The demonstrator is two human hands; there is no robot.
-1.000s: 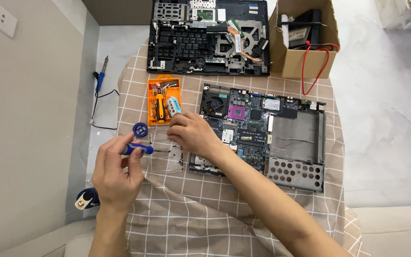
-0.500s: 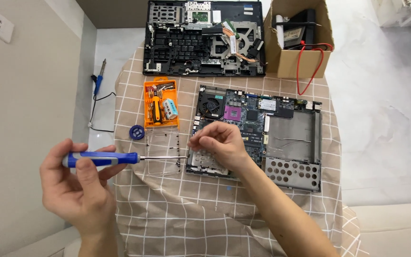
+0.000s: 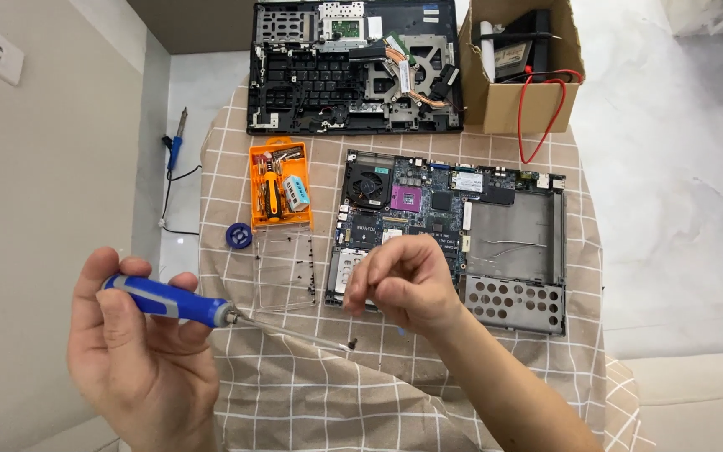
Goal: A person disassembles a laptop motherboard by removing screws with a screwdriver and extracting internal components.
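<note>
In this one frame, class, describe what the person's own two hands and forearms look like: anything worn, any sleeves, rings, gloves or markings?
Both are bare. The left hand wears no glove, ring or watch, and no sleeve shows at its wrist. The right hand is likewise ungloved and ringless; its forearm runs uncovered to the bottom edge, with no sleeve, strap or marking visible. Fingernails look short and unpainted.

2 bare forearms, no sleeves, rings or watch; left hand [image 3: 140, 351], right hand [image 3: 403, 285].
</note>
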